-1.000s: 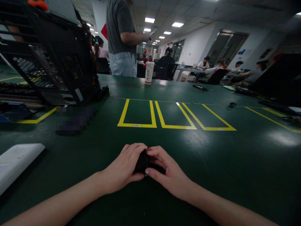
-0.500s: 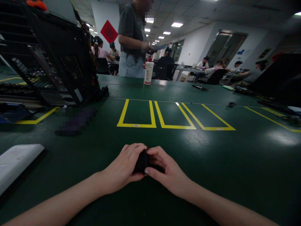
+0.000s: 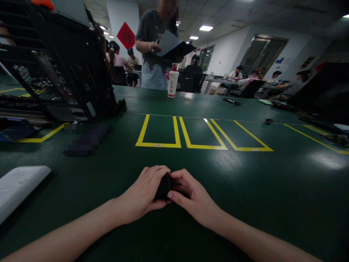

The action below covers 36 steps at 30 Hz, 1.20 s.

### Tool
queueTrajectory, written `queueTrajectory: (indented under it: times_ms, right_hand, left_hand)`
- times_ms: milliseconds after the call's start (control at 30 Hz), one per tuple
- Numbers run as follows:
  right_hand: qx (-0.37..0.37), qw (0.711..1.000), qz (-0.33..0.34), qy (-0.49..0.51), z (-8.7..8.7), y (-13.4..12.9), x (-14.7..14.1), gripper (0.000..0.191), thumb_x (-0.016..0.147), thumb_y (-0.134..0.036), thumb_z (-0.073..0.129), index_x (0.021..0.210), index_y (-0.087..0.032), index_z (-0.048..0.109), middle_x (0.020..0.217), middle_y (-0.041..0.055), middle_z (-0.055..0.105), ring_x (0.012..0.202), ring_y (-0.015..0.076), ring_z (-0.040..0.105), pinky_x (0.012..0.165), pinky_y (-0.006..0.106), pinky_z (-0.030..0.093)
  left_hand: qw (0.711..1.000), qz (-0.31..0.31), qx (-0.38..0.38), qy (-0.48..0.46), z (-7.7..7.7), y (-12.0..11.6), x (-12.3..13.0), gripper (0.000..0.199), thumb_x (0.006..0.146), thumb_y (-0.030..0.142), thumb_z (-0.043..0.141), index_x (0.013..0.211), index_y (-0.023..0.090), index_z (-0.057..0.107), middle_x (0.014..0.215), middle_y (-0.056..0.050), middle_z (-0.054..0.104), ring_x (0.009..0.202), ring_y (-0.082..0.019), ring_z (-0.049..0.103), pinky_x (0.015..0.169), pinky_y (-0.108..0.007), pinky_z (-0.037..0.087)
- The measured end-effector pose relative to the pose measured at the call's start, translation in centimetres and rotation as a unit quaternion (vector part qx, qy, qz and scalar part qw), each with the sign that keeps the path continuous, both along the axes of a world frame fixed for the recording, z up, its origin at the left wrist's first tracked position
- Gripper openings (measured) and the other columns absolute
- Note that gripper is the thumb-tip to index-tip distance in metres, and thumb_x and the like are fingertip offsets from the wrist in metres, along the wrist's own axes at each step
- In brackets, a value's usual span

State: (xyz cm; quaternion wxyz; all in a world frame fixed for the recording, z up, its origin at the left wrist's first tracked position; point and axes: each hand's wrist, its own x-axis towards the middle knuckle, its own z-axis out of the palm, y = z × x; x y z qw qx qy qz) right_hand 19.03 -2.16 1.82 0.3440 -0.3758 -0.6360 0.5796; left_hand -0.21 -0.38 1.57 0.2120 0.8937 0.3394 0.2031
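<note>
A small black object (image 3: 163, 187) sits between my hands low in the middle of the view, just over the green table (image 3: 245, 196). It looks rounded, with a rim on its right side; its kind I cannot make out, as fingers cover much of it. My left hand (image 3: 145, 191) wraps it from the left, fingers over the top and thumb below. From the right, my right hand (image 3: 192, 198) grips its rim with curved fingers and thumb. Beyond the hands, yellow tape outlines (image 3: 203, 147) mark the tabletop.
At the left stands a black open computer case (image 3: 68, 69), with a blurred dark item (image 3: 88, 140) before it. A white box-like object (image 3: 21, 185) lies near left. Farther back are a white cup (image 3: 172, 84), a dark handheld item (image 3: 231, 101) and a standing person (image 3: 155, 47) holding papers.
My hands stay almost still around the black object, the right thumb shifted slightly up. Across the table, the standing person has raised and opened the papers.
</note>
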Motion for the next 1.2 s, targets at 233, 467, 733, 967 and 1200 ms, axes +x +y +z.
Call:
queueTrajectory:
  times_ms: [233,467,733,967,1200]
  right_hand:
    - [0.049,0.999,-0.017,0.003,-0.63,0.0,0.22,0.021,0.08,-0.015,0.059,0.098,-0.024,0.052,0.111,0.0015,0.049,0.104,0.0173,0.055,0.092,0.037,0.048]
    - [0.013,0.999,-0.021,-0.027,-0.16,-0.07,0.05,0.032,0.08,-0.014,0.06,0.109,-0.024,0.048,0.11,0.0028,0.052,0.104,0.0176,0.055,0.092,0.038,0.048]
    - [0.061,0.998,-0.01,0.002,-0.63,-0.19,0.24,0.024,0.081,-0.014,0.058,0.1,-0.025,0.051,0.109,0.0009,0.049,0.102,0.0159,0.056,0.09,0.036,0.049]
    - [0.009,0.999,-0.033,-0.016,-0.43,-0.09,-0.04,0.034,0.08,-0.014,0.059,0.11,-0.024,0.047,0.111,0.0036,0.053,0.105,0.0184,0.056,0.089,0.038,0.05]
    - [0.032,0.999,0.001,-0.006,0.02,-0.17,0.11,0.028,0.08,-0.014,0.06,0.105,-0.023,0.049,0.107,0.0021,0.054,0.103,0.0175,0.057,0.091,0.038,0.048]
  left_hand:
    - [1.0,-0.001,0.006,-0.01,-0.11,0.05,-0.03,0.066,0.074,0.013,0.067,0.127,0.024,0.029,0.124,-0.008,0.046,0.108,-0.026,0.047,0.089,-0.042,0.042]
    - [1.0,0.007,0.004,-0.016,-0.38,0.07,-0.03,0.065,0.073,0.013,0.066,0.126,0.025,0.03,0.124,-0.008,0.047,0.107,-0.027,0.048,0.089,-0.044,0.041]
    - [1.0,0.0,0.006,-0.011,-0.43,0.16,0.06,0.067,0.073,0.012,0.065,0.127,0.025,0.028,0.125,-0.009,0.046,0.108,-0.027,0.048,0.089,-0.045,0.041]
    - [1.0,0.006,0.009,-0.01,-0.5,0.1,0.03,0.068,0.073,0.013,0.066,0.127,0.025,0.028,0.125,-0.009,0.047,0.108,-0.028,0.047,0.09,-0.046,0.041]
    - [1.0,0.002,0.019,-0.012,-0.49,0.09,-0.01,0.068,0.072,0.011,0.066,0.127,0.024,0.028,0.124,-0.009,0.047,0.109,-0.027,0.048,0.09,-0.045,0.04]
